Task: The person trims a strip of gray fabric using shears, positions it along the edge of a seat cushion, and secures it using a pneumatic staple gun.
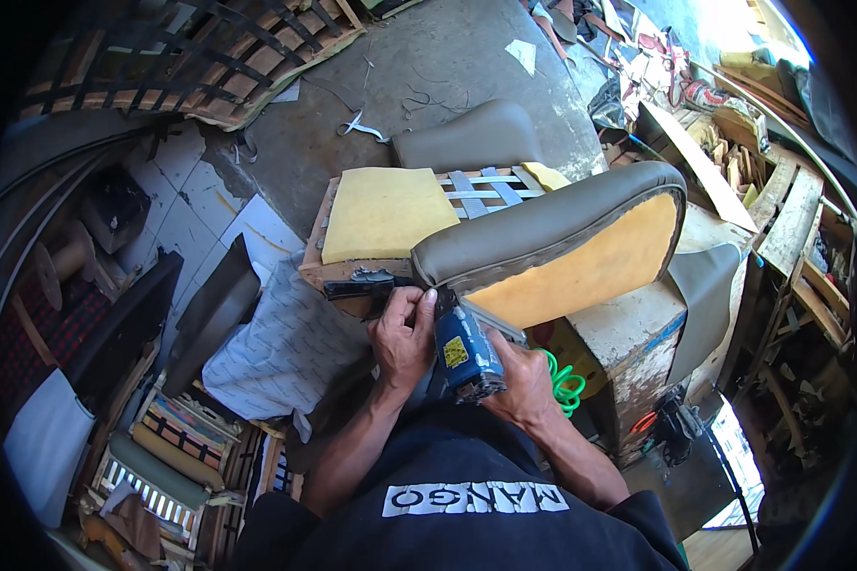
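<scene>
My right hand [527, 383] is wrapped round a blue staple gun [468, 354], its nose up against the near left corner of a chair's grey padded panel [543, 224]. Right beside that nose, my left hand [405, 338] is closed in a pinch at the edge of the panel's grey cover [438, 259]. The panel's near face shows yellow-orange foam [581, 262], framed by the cover's folded dark edge. Behind it, a sheet of yellow foam [388, 214] lies on a wooden chair frame with woven straps [486, 190]. The fingers on the gun's handle are partly hidden.
A green coiled air hose [567, 388] hangs right of the gun, by a worn workbench [628, 333]. Another grey padded piece [471, 135] lies beyond the frame. White patterned cloth [276, 347] drapes at left. Wood scraps [733, 157] crowd the right.
</scene>
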A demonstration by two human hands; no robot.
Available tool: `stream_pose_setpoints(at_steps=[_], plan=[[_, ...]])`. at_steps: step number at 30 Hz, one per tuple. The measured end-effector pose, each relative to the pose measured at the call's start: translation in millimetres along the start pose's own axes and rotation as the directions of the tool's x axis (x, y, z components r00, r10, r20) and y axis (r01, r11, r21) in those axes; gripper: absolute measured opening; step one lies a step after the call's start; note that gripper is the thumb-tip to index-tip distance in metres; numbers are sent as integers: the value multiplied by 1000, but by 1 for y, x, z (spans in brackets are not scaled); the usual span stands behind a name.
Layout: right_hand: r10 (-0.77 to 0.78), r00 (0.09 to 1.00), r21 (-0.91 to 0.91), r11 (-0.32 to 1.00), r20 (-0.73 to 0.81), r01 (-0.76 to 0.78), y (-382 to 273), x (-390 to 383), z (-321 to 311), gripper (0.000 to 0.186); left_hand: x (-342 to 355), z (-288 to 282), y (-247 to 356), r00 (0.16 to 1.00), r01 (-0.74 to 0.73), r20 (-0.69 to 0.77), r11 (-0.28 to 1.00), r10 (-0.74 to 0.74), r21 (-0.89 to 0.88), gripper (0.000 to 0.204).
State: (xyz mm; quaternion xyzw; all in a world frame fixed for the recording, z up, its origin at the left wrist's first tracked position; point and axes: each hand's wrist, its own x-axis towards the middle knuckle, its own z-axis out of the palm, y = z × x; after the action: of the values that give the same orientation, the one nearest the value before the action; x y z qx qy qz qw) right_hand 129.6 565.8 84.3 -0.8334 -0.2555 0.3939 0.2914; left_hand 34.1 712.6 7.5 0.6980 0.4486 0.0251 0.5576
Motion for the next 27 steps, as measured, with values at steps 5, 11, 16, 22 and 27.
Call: stream_pose_setpoints(at_steps=[5, 11, 16, 22, 27], plan=[[-11, 999, -68, 998, 53, 14, 4, 7, -10, 58, -4, 7, -2, 999, 34, -27, 996, -37, -84, 17], [18, 994, -132, 991, 104, -4, 1, 11, -20, 57, -13, 8, 1, 995, 66, -69, 991, -74, -115, 15], [8, 988, -118, 993, 156, 11, 5, 19, -30, 57, -21, 14, 6, 984, -2, -176, 998, -9, -62, 16], [-18, 972, -137, 989, 236, 51, 12, 28, -41, 62, -36, 30, 6, 964, 132, -185, 951, -189, -280, 13], [-14, 941, -229, 969, 339, 97, 9, 36, -58, 68, -36, 40, -1, 945, 128, -232, 913, -230, -387, 13]])
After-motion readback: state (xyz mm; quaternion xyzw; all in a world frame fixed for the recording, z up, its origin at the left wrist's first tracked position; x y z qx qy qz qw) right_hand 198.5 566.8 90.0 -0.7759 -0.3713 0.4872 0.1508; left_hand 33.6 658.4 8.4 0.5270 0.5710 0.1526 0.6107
